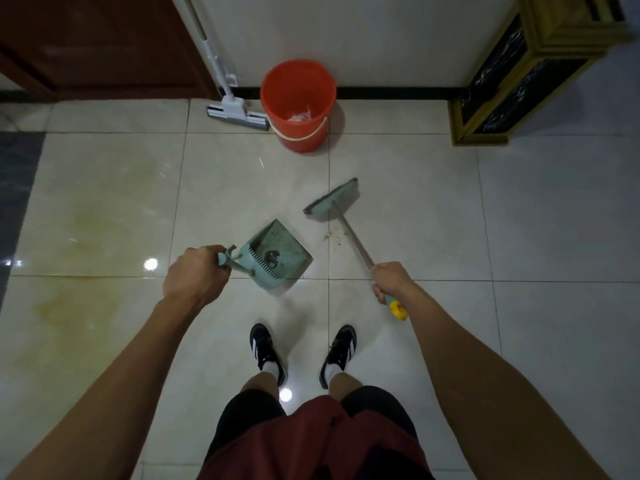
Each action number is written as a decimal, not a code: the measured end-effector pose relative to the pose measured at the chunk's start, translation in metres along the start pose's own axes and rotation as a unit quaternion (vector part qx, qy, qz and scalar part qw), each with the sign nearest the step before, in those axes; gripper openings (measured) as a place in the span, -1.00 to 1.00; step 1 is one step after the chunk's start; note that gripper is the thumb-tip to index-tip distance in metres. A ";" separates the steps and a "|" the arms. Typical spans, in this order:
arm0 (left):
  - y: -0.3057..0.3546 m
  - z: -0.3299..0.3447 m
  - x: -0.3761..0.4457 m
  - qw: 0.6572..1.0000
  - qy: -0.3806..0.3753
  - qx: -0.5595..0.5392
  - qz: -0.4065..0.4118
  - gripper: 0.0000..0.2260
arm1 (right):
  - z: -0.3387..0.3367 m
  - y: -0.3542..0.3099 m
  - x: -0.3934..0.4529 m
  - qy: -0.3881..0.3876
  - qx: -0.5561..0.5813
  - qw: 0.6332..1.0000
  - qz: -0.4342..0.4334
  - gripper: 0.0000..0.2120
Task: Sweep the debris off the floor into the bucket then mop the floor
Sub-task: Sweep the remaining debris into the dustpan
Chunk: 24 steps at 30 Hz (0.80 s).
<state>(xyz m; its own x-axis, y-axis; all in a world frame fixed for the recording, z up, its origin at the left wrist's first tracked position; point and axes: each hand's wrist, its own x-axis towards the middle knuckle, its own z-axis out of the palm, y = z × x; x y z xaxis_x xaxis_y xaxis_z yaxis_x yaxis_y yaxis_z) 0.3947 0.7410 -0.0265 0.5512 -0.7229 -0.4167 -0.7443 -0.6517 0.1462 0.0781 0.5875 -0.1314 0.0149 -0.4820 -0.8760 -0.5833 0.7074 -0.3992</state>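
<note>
Inside bucket (pixel 298 98): pale scraps; dustpan (pixel 279 255): dark clump.

Glossy pale floor tiles (pixel 398 202) are reflecting ceiling lights as bright spots, with yellowish staining (pixel 90 216) showing on the left tiles. A dark tile strip (pixel 17 188) is running along the left edge. White wall (pixel 381 36) is meeting the floor at a black baseboard (pixel 398 93). Dark red-brown door (pixel 104 43) is sitting top left — gold-framed black marble cabinet (pixel 512 81) is standing top right.
</note>
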 end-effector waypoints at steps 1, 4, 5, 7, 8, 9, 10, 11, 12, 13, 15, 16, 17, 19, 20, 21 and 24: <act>-0.004 0.002 0.002 1.000 -0.002 0.004 0.005 -0.90 | 0.006 -0.003 0.001 0.004 0.003 1.000 0.002 -0.77; -0.018 0.007 0.013 0.999 -0.013 0.005 0.029 -0.89 | 0.026 -0.005 0.005 0.018 0.000 1.000 0.014 -0.77; -0.022 0.007 0.017 0.999 -0.020 0.004 0.038 -0.89 | 0.033 -0.002 0.003 0.017 0.001 0.999 0.029 -0.78; -0.030 0.006 0.027 0.998 -0.035 0.009 0.057 -0.88 | 0.050 0.011 -0.005 0.019 -0.028 0.999 0.042 -0.80; -0.035 0.006 0.031 0.997 -0.041 0.014 0.067 -0.89 | 0.060 0.020 -0.011 0.020 -0.044 0.998 0.045 -0.79; -0.038 0.005 0.036 0.996 -0.048 0.018 0.075 -0.89 | 0.070 0.027 -0.019 0.023 -0.053 0.997 0.050 -0.78; -0.042 0.004 0.041 0.995 -0.055 0.020 0.083 -0.89 | 0.080 0.034 -0.026 0.027 -0.068 0.996 0.050 -0.77; -0.045 0.004 0.045 0.994 -0.061 0.019 0.092 -0.89 | 0.090 0.040 -0.033 0.029 -0.082 0.995 0.044 -0.76; -0.047 0.003 0.050 0.992 -0.067 0.018 0.101 -0.89 | 0.098 0.045 -0.038 0.031 -0.098 0.994 0.038 -0.74; -0.049 0.002 0.053 0.991 -0.071 0.020 0.110 -0.90 | 0.106 0.048 -0.041 0.036 -0.101 0.994 0.036 -0.72; -0.050 0.002 0.060 0.989 -0.074 0.026 0.123 -0.91 | 0.116 0.051 -0.047 0.065 -0.050 0.997 0.017 -0.73; -0.050 0.002 0.064 0.988 -0.075 0.028 0.131 -0.92 | 0.119 0.052 -0.049 0.081 -0.025 0.996 0.007 -0.74; -0.050 0.002 0.068 0.987 -0.077 0.031 0.138 -0.91 | 0.122 0.052 -0.051 0.089 -0.007 0.996 0.001 -0.75; -0.047 0.002 0.074 0.985 -0.080 0.037 0.149 -0.90 | 0.128 0.052 -0.054 0.116 0.005 0.992 -0.039 -0.75; -0.045 0.003 0.077 0.985 -0.079 0.037 0.152 -0.90 | 0.133 0.054 -0.056 0.140 0.009 0.988 -0.061 -0.77; -0.044 0.003 0.080 0.984 -0.079 0.036 0.155 -0.90 | 0.136 0.055 -0.058 0.162 0.022 0.984 -0.066 -0.82; -0.038 0.004 0.089 0.983 -0.086 0.032 0.161 -0.93 | 0.141 0.060 -0.055 0.137 0.137 0.981 -0.014 -0.68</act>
<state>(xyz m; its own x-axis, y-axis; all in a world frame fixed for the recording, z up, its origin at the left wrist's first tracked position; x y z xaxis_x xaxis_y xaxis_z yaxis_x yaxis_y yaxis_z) 0.4703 0.7026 -0.0727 0.2161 -0.8361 -0.5043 -0.8945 -0.3766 0.2411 0.1569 0.7290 -0.1449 -0.2129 -0.5970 -0.7735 -0.3448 0.7866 -0.5122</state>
